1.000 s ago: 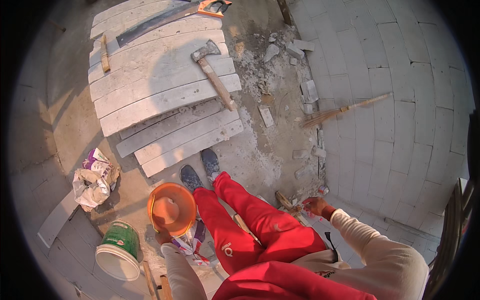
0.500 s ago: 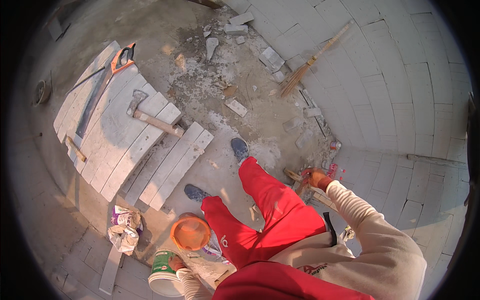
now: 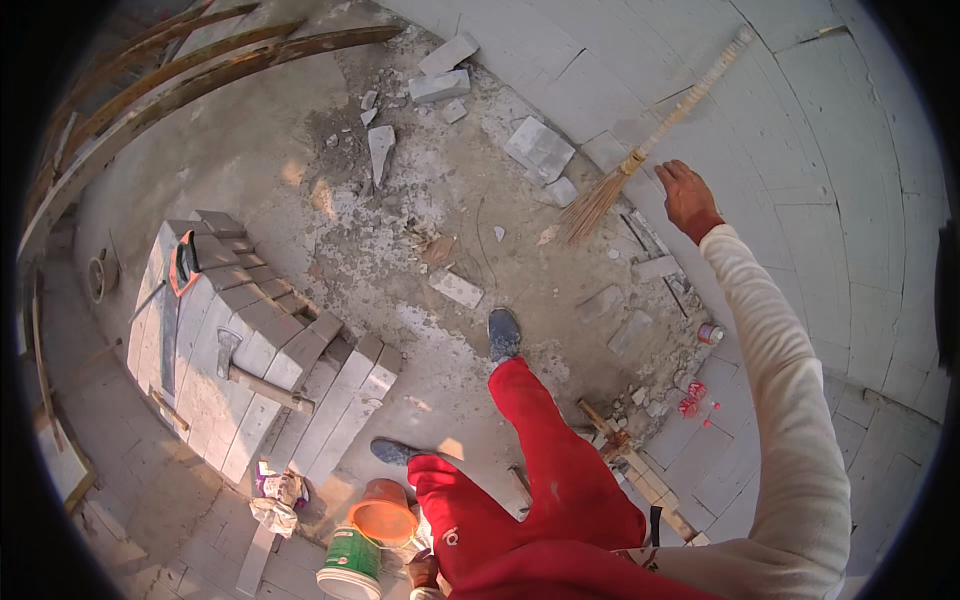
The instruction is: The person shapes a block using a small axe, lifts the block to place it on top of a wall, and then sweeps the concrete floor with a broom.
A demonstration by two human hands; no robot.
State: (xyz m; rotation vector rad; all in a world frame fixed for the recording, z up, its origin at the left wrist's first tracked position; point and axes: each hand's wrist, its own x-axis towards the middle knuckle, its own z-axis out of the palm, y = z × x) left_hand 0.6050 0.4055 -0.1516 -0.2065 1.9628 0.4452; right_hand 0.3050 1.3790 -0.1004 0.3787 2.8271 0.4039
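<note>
My right hand (image 3: 688, 200) is raised beside the straw broom (image 3: 612, 190), which leans against the pale block wall; its fingers are loosely bent and apart, with nothing in them. My left hand (image 3: 423, 568) shows only partly at the lower edge, by my leg and the green-and-white bucket (image 3: 350, 560); its fingers are too hidden to tell. An orange plastic tub (image 3: 382, 515) stands behind that bucket. On the stack of white blocks (image 3: 215, 400) lie an axe (image 3: 262, 382) and a handsaw with an orange handle (image 3: 183, 262).
Broken block pieces (image 3: 540, 148) and rubble line the foot of the wall (image 3: 820, 130). A crumpled sack (image 3: 278, 505) sits below the stack. Long timber beams (image 3: 250, 58) cross the upper left. Wooden offcuts (image 3: 640, 470) and a small can (image 3: 710, 333) lie at the right.
My view has swung toward the wall and broom. My right hand has risen from beside the wood offcuts up to the broom. My left hand has moved down toward the lower edge, beside my leg.
</note>
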